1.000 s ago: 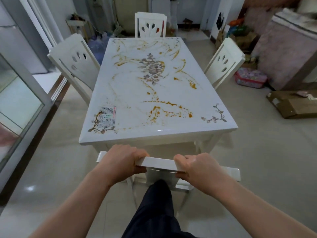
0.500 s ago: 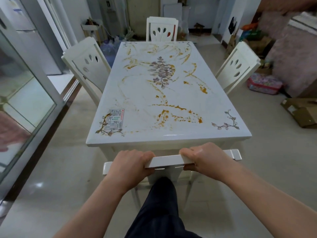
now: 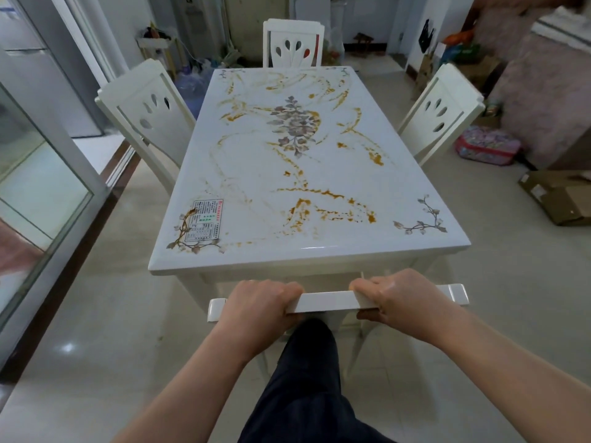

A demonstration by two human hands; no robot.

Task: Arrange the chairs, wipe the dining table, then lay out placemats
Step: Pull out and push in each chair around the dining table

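A white dining table (image 3: 243,260) with a flower print and orange-brown smears stands in front of me. My left hand (image 3: 256,306) and my right hand (image 3: 396,298) both grip the top rail of the near white chair (image 3: 326,301), which sits at the table's near end, its seat hidden under the tabletop. Three more white chairs stand around the table: the left chair (image 3: 147,116), the far chair (image 3: 292,43) and the right chair (image 3: 439,110).
A glass sliding door (image 3: 41,174) runs along the left. A cardboard box (image 3: 559,196) and a pink patterned bag (image 3: 487,150) lie on the floor to the right, beside a pink covered piece of furniture (image 3: 543,91). Clutter stands at the far wall. My dark trouser leg (image 3: 303,378) is below the chair.
The near chair has moved forward toward the table with both hands holding its top rail. My view has come closer to the table.
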